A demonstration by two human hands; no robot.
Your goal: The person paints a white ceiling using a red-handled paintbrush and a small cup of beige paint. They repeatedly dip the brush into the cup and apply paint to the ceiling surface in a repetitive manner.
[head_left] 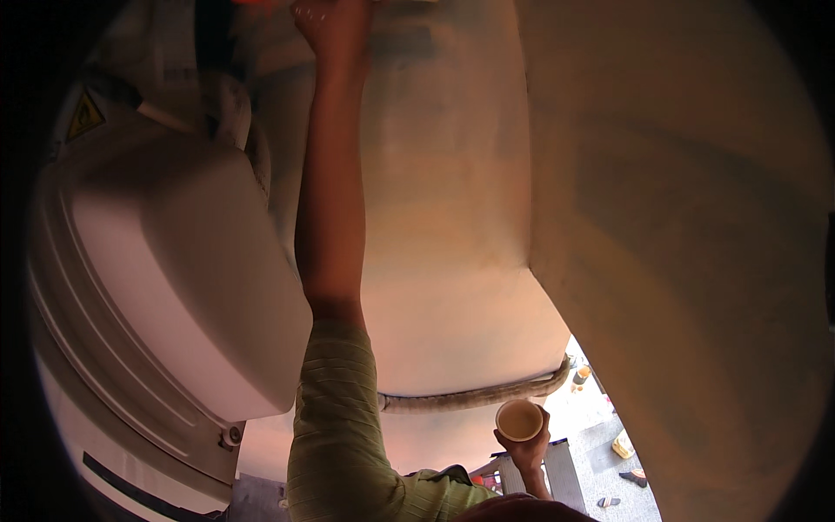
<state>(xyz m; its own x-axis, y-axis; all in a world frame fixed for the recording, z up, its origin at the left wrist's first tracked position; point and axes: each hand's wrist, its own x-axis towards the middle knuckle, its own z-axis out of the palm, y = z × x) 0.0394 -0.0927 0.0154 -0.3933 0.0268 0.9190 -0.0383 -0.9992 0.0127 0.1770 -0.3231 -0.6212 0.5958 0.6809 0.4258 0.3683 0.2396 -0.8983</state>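
Note:
My left arm, in a green sleeve, stretches up along the wall. Its hand (335, 22) is cut off by the top edge of the picture. The fingers look curled, and what they hold, if anything, lies out of sight; a sliver of red-orange shows beside them. Low on the right, my right hand (526, 450) grips a round, pale cup-like container (519, 421), its mouth facing up. The inside looks light brown, and I cannot tell what is in it. Smeared, patchy wall (444, 209) fills the space behind the raised arm.
A large white casing (187, 261) with a yellow warning triangle (85, 116) bulges at the left. A wrapped pipe (478, 398) runs across below the wall. Far down at the right lie a yellow object (623, 445) and footwear (609, 502), near a ladder-like frame (564, 474).

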